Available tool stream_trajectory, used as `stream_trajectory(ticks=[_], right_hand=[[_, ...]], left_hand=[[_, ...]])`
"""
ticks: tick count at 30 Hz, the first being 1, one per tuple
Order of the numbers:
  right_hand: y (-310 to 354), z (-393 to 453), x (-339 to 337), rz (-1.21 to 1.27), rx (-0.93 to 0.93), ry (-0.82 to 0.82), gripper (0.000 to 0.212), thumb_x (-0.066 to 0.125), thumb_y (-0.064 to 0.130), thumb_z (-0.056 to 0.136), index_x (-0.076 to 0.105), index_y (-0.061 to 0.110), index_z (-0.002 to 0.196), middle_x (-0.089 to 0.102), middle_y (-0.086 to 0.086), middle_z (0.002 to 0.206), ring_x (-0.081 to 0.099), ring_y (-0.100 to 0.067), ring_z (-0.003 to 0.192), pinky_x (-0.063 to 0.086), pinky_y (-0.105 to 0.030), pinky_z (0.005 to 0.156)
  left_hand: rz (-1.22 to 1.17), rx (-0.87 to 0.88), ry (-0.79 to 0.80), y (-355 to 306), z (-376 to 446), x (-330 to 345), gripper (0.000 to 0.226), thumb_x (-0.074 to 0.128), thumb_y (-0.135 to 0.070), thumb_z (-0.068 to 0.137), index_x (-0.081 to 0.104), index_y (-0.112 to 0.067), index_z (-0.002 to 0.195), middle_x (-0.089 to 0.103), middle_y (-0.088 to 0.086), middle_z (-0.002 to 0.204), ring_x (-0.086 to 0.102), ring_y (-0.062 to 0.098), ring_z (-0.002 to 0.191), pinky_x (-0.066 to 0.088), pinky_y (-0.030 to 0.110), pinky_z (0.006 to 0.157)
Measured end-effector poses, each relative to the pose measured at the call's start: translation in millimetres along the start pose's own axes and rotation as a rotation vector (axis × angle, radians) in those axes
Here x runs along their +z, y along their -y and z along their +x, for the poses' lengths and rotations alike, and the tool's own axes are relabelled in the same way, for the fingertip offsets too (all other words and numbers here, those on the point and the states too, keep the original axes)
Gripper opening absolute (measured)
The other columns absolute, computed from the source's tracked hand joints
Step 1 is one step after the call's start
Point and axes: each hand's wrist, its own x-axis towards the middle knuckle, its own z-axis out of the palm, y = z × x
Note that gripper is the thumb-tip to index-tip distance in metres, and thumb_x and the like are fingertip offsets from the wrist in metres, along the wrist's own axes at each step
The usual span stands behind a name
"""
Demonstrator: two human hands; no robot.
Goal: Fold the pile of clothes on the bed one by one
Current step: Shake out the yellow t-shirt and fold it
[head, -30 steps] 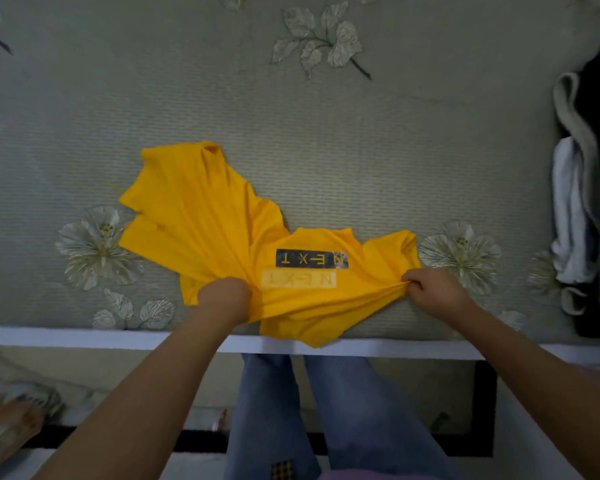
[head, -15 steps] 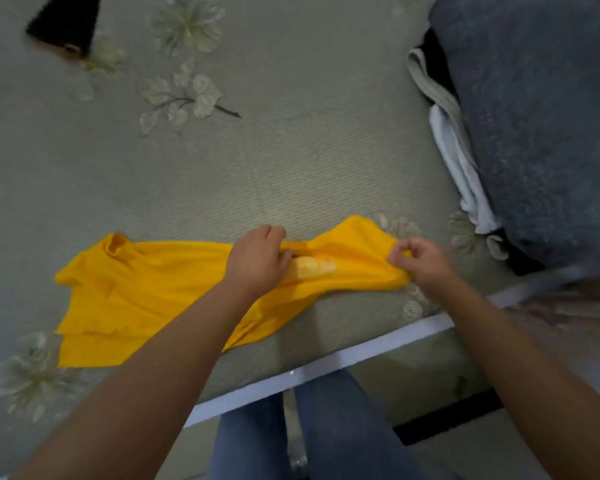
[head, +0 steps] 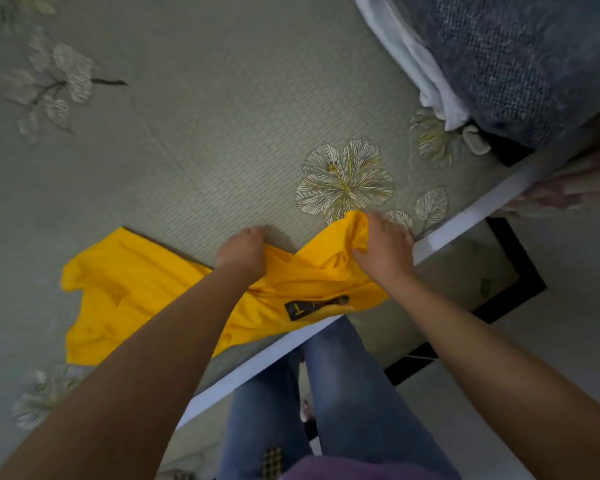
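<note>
A yellow T-shirt (head: 125,289) with a dark printed label lies crumpled along the near edge of the bed (head: 194,143), which has a grey-green cover with flower prints. My left hand (head: 240,251) is closed on the shirt's upper edge near its middle. My right hand (head: 383,249) grips a bunched-up end of the shirt at the right, lifted a little off the cover. The shirt's left part lies flat on the bed. The pile of clothes (head: 520,53) sits at the top right, a blue-grey knit on top with a white garment under it.
The bed's white frame edge (head: 326,334) runs diagonally just below the shirt. My legs in blue jeans (head: 326,403) stand against it. Pale floor with a black stripe (head: 520,271) lies at the right.
The view has swung left and closer. My hands have turned the shirt so the dark label faces up at the near edge, and my right hand has bunched and raised the right end.
</note>
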Motion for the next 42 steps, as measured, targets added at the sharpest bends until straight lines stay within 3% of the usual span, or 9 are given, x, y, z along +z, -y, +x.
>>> stream_trajectory(ticks=[4,9,13,18,21,28,34,37,42], right_hand=[[-8.5,7.0,-0.2,-0.006,0.063,-0.131,0.020,0.051,0.013,0.086,0.060,0.010,0.104,0.062,-0.010,0.106,0.051,-0.028,0.107,0.023,-0.038,0.101],[-8.8,7.1,-12.1,0.023,-0.087,-0.297,0.020,0.055,0.018,0.085,0.068,0.010,0.098,0.060,-0.010,0.103,0.047,-0.026,0.108,0.011,-0.032,0.099],[22.0,11.4,-42.8,-0.004,-0.195,-0.343,0.018,0.050,0.016,0.088,0.063,0.009,0.098,0.064,-0.009,0.103,0.046,-0.026,0.111,0.011,-0.036,0.102],[84.1,10.0,-105.5,-0.027,-0.368,-0.475,0.019,0.048,0.012,0.087,0.063,0.011,0.100,0.065,-0.010,0.100,0.049,-0.027,0.108,0.008,-0.037,0.103],[122.3,-3.4,-139.9,-0.098,-0.488,-0.589,0.019,0.050,0.010,0.085,0.066,0.011,0.094,0.066,-0.010,0.095,0.050,-0.028,0.104,0.009,-0.038,0.102],[214.7,-71.3,-226.3,-0.100,-0.753,-0.926,0.017,0.063,-0.014,0.058,0.067,0.001,0.067,0.062,-0.018,0.062,0.061,-0.036,0.068,0.031,-0.052,0.093],[294.3,-143.0,-322.1,-0.003,-0.858,-1.245,0.012,0.057,-0.004,0.051,0.062,0.006,0.055,0.056,-0.013,0.053,0.059,-0.031,0.054,0.027,-0.038,0.077],[325.7,-178.5,-360.7,0.114,-0.922,-1.248,0.013,0.054,-0.001,0.057,0.066,0.003,0.061,0.061,-0.017,0.060,0.061,-0.033,0.061,0.037,-0.039,0.075],[357.3,-224.0,-411.4,0.403,-1.014,-1.092,0.023,0.044,-0.003,0.087,0.065,-0.006,0.095,0.064,-0.024,0.094,0.057,-0.036,0.088,0.041,-0.035,0.074]], left_hand=[[-0.022,0.003,-0.002,5.8,3.1,7.9,0.032,0.044,-0.011,0.092,0.049,-0.006,0.123,0.049,0.017,0.127,0.046,0.032,0.119,0.039,0.041,0.094],[-0.353,0.094,-0.238,13.8,-6.8,0.9,0.009,0.044,-0.008,0.092,0.052,-0.006,0.095,0.055,0.019,0.099,0.050,0.033,0.095,0.033,0.035,0.072],[-0.706,0.118,-0.198,14.4,-21.9,-31.3,0.036,0.040,-0.013,0.097,0.028,-0.023,0.065,0.034,-0.002,0.065,0.039,0.020,0.077,0.016,0.028,0.058],[-0.666,0.135,-0.472,44.7,-54.3,-96.6,0.019,0.038,-0.013,0.098,0.043,-0.014,0.080,0.051,0.023,0.089,0.048,0.028,0.085,0.027,0.036,0.068],[-0.518,0.167,-0.638,75.7,-83.3,-138.8,0.019,0.039,-0.013,0.096,0.051,0.003,0.096,0.053,0.024,0.097,0.050,0.034,0.091,0.030,0.035,0.068],[-0.308,0.081,-0.974,156.1,-188.2,-219.0,0.035,0.044,-0.009,0.088,0.049,-0.002,0.122,0.050,0.019,0.120,0.042,0.031,0.113,0.027,0.034,0.090],[-0.389,-0.013,-1.209,224.3,-303.9,-276.5,0.020,0.047,0.006,0.083,0.061,-0.008,0.086,0.062,0.019,0.101,0.056,0.033,0.096,0.038,0.030,0.066],[-0.510,-0.064,-1.315,255.0,-349.2,-295.2,0.035,0.053,-0.002,0.085,0.045,-0.017,0.054,0.060,0.014,0.071,0.050,0.023,0.071,0.027,0.029,0.053],[-0.900,0.161,-1.408,269.4,-403.6,-317.1,0.023,0.051,-0.009,0.091,0.051,-0.022,0.073,0.052,-0.001,0.071,0.049,0.016,0.069,0.036,0.028,0.060]])
